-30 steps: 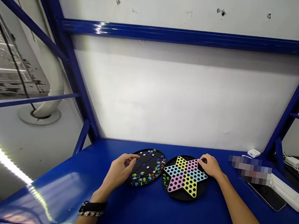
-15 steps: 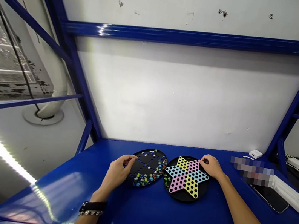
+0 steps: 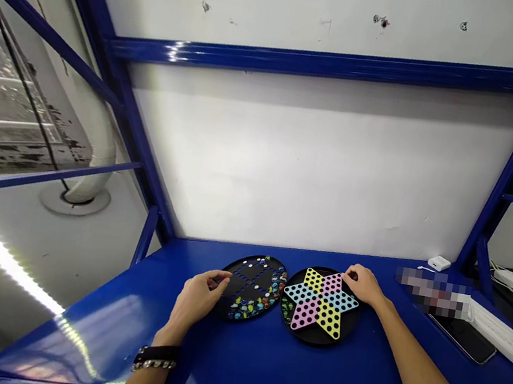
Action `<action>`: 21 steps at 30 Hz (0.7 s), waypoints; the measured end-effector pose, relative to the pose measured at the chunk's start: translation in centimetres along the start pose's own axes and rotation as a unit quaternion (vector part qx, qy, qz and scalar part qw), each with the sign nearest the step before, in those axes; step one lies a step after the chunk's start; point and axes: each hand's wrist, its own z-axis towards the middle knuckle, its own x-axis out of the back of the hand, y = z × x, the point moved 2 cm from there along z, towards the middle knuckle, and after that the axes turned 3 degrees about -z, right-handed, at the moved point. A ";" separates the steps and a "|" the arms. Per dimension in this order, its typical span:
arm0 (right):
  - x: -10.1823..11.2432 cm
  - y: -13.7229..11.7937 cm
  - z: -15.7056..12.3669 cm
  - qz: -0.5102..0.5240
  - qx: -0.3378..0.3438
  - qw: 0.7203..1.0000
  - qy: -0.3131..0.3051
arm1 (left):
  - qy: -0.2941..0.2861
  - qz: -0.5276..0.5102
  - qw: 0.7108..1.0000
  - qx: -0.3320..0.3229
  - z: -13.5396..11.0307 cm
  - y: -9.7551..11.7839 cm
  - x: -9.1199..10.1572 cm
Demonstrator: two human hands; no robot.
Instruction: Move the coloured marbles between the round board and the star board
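Left hand (image 3: 195, 300) half open, fingers loosely curled, nothing visible in its grip; fingertips (image 3: 222, 281) at the left rim of a round black marble board (image 3: 249, 279), glass marbles (image 3: 249, 309) lying along its lower and right edge. Right hand (image 3: 363, 285) rests curved on the upper rim of a black Chinese checkers board (image 3: 319, 301) with a pastel star, just beside the first board; whether it grips anything, cannot tell. Both boards lie on a blue metal bench (image 3: 257, 362); phone (image 3: 461, 338) and power strip (image 3: 498, 334) lie at right.

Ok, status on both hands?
Left hand at rim of black marble board; right hand at rim of star-patterned Chinese checkers board; boards side by side.
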 end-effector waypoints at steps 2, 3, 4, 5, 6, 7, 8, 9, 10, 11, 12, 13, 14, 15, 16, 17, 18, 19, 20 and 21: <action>0.0 0.0 0.0 -0.001 -0.001 1.000 0.001 | -0.004 0.007 1.000 0.003 0.0 0.5 0.1; -0.1 0.0 0.0 -0.002 -0.001 1.000 0.001 | -0.008 0.013 1.000 0.002 0.2 1.0 0.0; -0.1 -0.1 0.0 -0.004 -0.001 1.000 0.000 | -0.014 0.020 1.000 -0.004 0.5 1.5 0.0; -0.1 -0.1 0.0 -0.005 0.000 1.000 -0.001 | -0.022 0.032 0.999 -0.015 0.9 2.3 -0.2; -0.1 -0.2 0.0 -0.006 0.000 1.000 -0.002 | -0.032 0.051 0.998 -0.032 1.6 3.1 -0.5; -0.1 -0.2 0.0 -0.006 0.000 1.000 -0.004 | -0.041 0.076 0.995 -0.050 2.3 4.1 -1.0; 0.0 -0.2 0.0 -0.006 -0.001 1.000 -0.006 | -0.050 0.101 0.991 -0.067 3.2 5.0 -1.5; 0.0 -0.3 0.0 -0.005 -0.002 1.000 -0.006 | -0.057 0.125 0.987 -0.079 4.2 5.9 -2.1; 0.0 -0.3 0.0 -0.004 -0.002 1.000 -0.005 | -0.061 0.144 0.984 -0.085 5.2 6.7 -2.8; 0.0 -0.3 0.0 -0.004 -0.002 1.000 -0.003 | -0.066 0.157 0.982 -0.086 6.1 7.3 -3.5; -0.1 -0.3 0.1 -0.004 -0.002 1.000 -0.001 | -0.071 0.165 0.980 -0.085 6.9 7.8 -4.2; -0.1 -0.3 0.1 -0.004 -0.001 1.000 0.000 | -0.075 0.169 0.979 -0.084 7.5 8.2 -4.8; -0.1 -0.4 0.1 -0.005 0.001 1.000 -0.001 | -0.080 0.175 0.978 -0.083 8.0 8.5 -5.3; -0.1 -0.4 0.1 -0.005 0.003 1.000 -0.002 | -0.085 0.182 0.976 -0.083 8.3 8.6 -5.8; -0.2 -0.4 0.2 -0.005 0.005 1.000 -0.002 | -0.089 0.188 0.975 -0.083 8.5 8.6 -6.1; -0.2 -0.4 0.2 -0.005 0.006 1.000 -0.003 | -0.094 0.193 0.973 -0.083 8.6 8.6 -6.3; -0.2 -0.4 0.2 -0.006 0.005 1.000 -0.003 | -0.097 0.197 0.972 -0.083 8.6 8.5 -6.4; -0.1 -0.5 0.2 -0.006 0.003 1.000 -0.004 | -0.099 0.201 0.971 -0.082 8.6 8.4 -6.5; -0.1 -0.5 0.2 -0.007 0.001 1.000 -0.006 | -0.101 0.205 0.970 -0.083 8.6 8.4 -6.5; -0.1 -0.5 0.2 -0.007 0.000 1.000 -0.007 | -0.102 0.206 0.969 -0.085 8.5 8.4 -6.4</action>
